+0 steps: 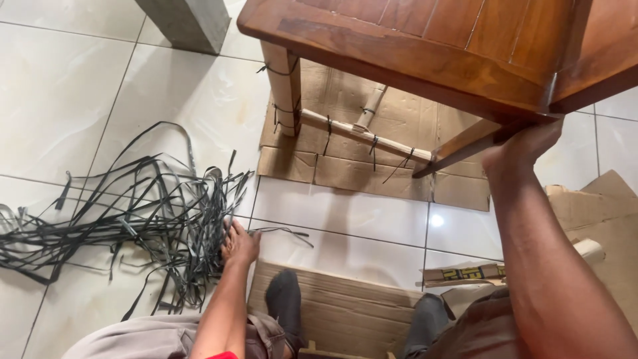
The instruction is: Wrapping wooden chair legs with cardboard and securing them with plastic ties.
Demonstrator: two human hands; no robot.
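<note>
Right forearm: fills lower right of frame, closest to cam. Right hand [522,147] is up under the wooden chair [465,46], at the seat frame corner. Fingers hidden behind the wood, so can't tell how tight or what exactly they wrap.
Left hand [239,244]: down on the tile floor [345,213], fingers spread and curled into the edge of the black plastic strapping pile [126,213]. Loose grab on a few strands, not a closed fist.
Chair: tilted, legs resting on flattened cardboard [372,176]. Legs and stretcher wrapped in paper, tied w/ black straps [327,133].
Strapping: tangled heap left of centre, well apart from the chair.
Knees/feet: dark socks [286,299] on another cardboard sheet at bottom.
Technique (judgement): pick one strand by its free end and pull slow so the heap doesn't drag; keep the chair steady w/ the right.
</note>
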